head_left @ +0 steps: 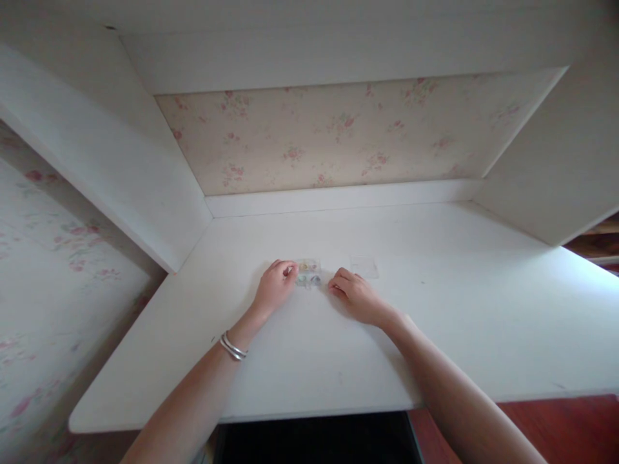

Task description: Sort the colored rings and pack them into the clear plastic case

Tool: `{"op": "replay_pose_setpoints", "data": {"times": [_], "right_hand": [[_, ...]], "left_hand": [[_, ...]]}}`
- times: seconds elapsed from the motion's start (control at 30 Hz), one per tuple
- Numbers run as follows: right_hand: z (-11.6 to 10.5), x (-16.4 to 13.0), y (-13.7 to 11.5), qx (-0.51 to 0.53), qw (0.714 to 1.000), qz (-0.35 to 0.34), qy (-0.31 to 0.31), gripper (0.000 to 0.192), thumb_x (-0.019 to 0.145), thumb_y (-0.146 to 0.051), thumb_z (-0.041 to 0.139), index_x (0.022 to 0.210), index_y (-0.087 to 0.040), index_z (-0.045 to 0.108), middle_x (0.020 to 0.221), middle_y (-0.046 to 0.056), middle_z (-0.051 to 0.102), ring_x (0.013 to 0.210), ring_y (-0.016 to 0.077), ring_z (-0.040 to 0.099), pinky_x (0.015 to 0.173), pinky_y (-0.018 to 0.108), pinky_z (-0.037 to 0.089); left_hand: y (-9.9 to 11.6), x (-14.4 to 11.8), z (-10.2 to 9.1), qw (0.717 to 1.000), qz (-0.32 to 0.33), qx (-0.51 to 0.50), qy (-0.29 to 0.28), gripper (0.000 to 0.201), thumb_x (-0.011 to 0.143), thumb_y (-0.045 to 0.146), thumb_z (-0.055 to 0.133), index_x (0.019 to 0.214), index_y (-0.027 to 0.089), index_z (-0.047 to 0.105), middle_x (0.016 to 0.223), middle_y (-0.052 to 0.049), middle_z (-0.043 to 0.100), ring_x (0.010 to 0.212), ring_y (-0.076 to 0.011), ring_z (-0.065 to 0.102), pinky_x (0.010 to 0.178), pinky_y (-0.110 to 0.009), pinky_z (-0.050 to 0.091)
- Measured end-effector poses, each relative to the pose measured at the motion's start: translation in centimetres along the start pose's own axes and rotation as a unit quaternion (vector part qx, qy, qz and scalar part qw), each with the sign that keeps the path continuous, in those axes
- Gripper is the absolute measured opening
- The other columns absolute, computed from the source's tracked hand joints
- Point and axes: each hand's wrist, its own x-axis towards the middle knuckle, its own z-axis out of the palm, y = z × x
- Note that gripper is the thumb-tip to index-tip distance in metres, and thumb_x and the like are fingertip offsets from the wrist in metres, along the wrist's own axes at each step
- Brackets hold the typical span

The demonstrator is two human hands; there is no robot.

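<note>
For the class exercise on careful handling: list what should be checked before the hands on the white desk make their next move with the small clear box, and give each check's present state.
1. Small clear box lies flat on the white desk: ok.
2. Left hand touches the box's left side: ok.
3. Right hand reaches the box: cannot tell; its fingertips lie just beside it.
4. Clear lid lies apart, right of the box: ok.
5. Contents sit in their compartments: cannot tell, too small.
6. Bangles stay clear of the box: ok.

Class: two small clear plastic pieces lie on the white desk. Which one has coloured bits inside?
The clear box between the two hands; the flat clear piece to its right looks bare.
</note>
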Motion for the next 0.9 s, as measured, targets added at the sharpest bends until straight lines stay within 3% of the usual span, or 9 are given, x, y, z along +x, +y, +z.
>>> {"op": "replay_pose_setpoints", "data": {"times": [0.17,0.4,0.6,0.77,0.9], "right_hand": [[0.8,1.5,-0.6,0.054,0.991,0.018,0.123,0.022,0.095,-0.025,0.037,0.093,-0.018,0.058,0.091,0.007,0.054,0.082,0.016,0.053,0.076,0.029,0.042],[2.0,2.7,-0.4,-0.011,0.994,0.037,0.106,0.022,0.093,-0.027,0.041,0.092,-0.02,0.062,0.089,0.005,0.056,0.082,0.0157,0.055,0.075,0.028,0.042],[-0.3,1.1,2.0,-0.039,0.972,0.116,0.202,0.028,0.093,-0.034,0.039,0.098,-0.02,0.062,0.094,0.007,0.056,0.082,0.0171,0.056,0.074,0.029,0.043],[-1.2,-0.4,4.3,-0.179,0.955,0.204,0.123,0.047,0.081,-0.051,0.053,0.119,-0.025,0.056,0.108,0.011,0.055,0.094,0.0268,0.052,0.079,0.041,0.038],[-0.8,-0.6,4.8,-0.22,0.951,0.203,0.077,0.033,0.085,-0.048,0.049,0.104,-0.026,0.064,0.101,0.01,0.06,0.094,0.0262,0.051,0.078,0.04,0.036]], "left_hand": [[-0.5,-0.4,0.6,0.999,-0.021,0.005,-0.05,0.03,0.087,0.032,0.046,0.111,0.02,0.061,0.094,-0.004,0.066,0.084,-0.0154,0.059,0.081,-0.027,0.046],[0.7,-1.2,0.8,0.997,-0.024,0.024,-0.064,0.033,0.088,0.033,0.045,0.117,0.022,0.057,0.1,-0.004,0.065,0.083,-0.0159,0.06,0.082,-0.028,0.046],[0.6,-1.6,0.7,0.997,-0.026,0.033,-0.058,0.034,0.088,0.036,0.045,0.118,0.023,0.056,0.102,-0.004,0.064,0.085,-0.0164,0.06,0.082,-0.029,0.046],[0.6,-1.9,0.7,0.998,-0.011,0.029,-0.058,0.033,0.088,0.035,0.045,0.116,0.023,0.057,0.102,-0.004,0.065,0.088,-0.017,0.06,0.082,-0.03,0.046],[0.9,-2.1,0.7,0.998,-0.004,0.023,-0.064,0.033,0.088,0.035,0.046,0.116,0.023,0.057,0.102,-0.003,0.065,0.086,-0.0162,0.061,0.081,-0.029,0.047]]}}
